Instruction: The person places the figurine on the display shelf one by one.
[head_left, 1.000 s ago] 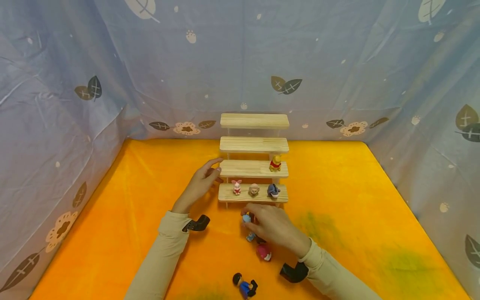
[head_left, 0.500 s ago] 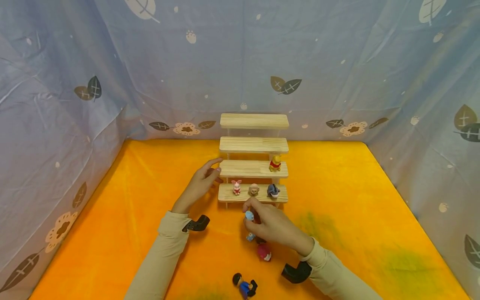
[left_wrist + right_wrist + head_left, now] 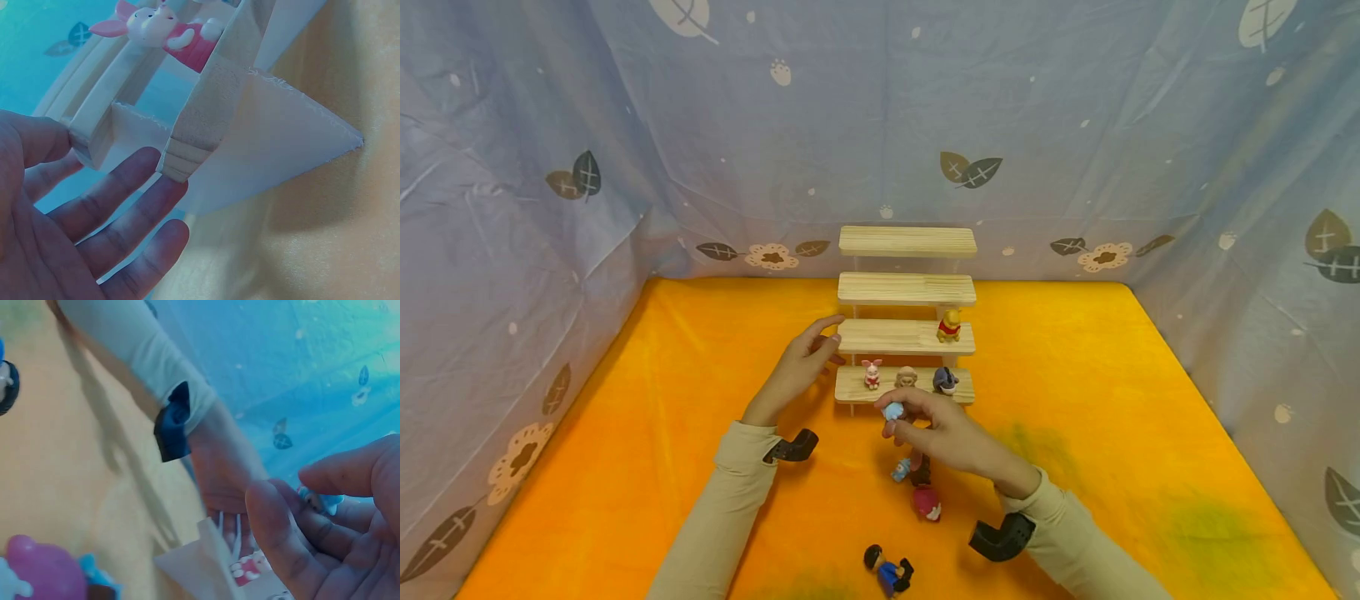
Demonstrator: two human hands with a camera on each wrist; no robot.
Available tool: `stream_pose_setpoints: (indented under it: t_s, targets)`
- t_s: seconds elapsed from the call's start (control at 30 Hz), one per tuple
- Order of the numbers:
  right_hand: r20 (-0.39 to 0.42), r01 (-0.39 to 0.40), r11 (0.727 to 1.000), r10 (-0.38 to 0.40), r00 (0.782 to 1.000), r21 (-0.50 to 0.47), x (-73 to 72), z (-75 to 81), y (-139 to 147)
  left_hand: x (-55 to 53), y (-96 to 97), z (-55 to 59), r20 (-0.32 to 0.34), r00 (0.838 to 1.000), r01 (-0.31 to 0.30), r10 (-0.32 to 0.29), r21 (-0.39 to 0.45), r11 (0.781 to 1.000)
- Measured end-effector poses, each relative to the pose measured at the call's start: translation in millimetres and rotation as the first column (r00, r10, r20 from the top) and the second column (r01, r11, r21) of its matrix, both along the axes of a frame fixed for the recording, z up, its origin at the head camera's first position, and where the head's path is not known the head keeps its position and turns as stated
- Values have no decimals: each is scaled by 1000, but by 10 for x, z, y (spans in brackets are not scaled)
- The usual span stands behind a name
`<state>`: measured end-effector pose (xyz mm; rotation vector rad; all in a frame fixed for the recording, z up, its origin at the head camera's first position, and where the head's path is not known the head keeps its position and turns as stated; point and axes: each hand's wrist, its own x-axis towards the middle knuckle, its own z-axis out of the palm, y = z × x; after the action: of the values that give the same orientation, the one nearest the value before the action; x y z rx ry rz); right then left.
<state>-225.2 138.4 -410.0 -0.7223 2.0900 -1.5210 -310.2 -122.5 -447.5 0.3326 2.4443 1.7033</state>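
Observation:
My right hand (image 3: 943, 433) pinches a small light-blue figurine (image 3: 892, 412) between thumb and fingers, in front of the lowest step of a tiered wooden display stand (image 3: 887, 336). Most of the figurine is hidden by the fingers; a bit of blue (image 3: 330, 502) shows in the right wrist view. At the stand's left end, my left hand (image 3: 801, 362) has its fingers loosely extended, thumb and fingertips at the board ends (image 3: 181, 156). On the lowest step sit a pink piglet figurine (image 3: 871, 375), a tan figurine (image 3: 906, 377) and a grey-blue donkey figurine (image 3: 945, 381).
A yellow bear figurine (image 3: 949, 327) in red sits on the second step's right side. On the orange cloth (image 3: 1075, 375) lie a small blue figurine (image 3: 901, 471), a magenta figurine (image 3: 927, 503) and a blue-clothed, dark-haired figurine (image 3: 888, 571). Patterned blue curtains (image 3: 820, 125) enclose the cloth.
My right hand has raised the light-blue figurine from among those on the cloth, up toward the lowest step. The left hand stays at the stand's left end.

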Motion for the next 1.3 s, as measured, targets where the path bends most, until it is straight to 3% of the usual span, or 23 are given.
stream_pose_setpoints:
  t_s: [0.17,0.37,0.67,0.97,1.3]
  targets:
    - [-112,29,999,-26,993,29,-17,80,25,3,-4,-16,1,1000,1,-1,-6,1000]
    - [-316,76,996,-61,947,37,-63,182,73,10,5,-7,6,1000,0,1,-7,1000]
    - [-319,175,983,-151,936,48,-137,446,98,-11,8,-16,5,1000,7,-7,1,1000]
    - [-406,287,958,-258,877,9,-223,675,136,-26,15,3,7,1000,14,-14,-5,1000]
    - [-475,363,929,-353,806,-74,-359,784,160,-15,11,-16,-4,1000,5,-5,-2,1000]
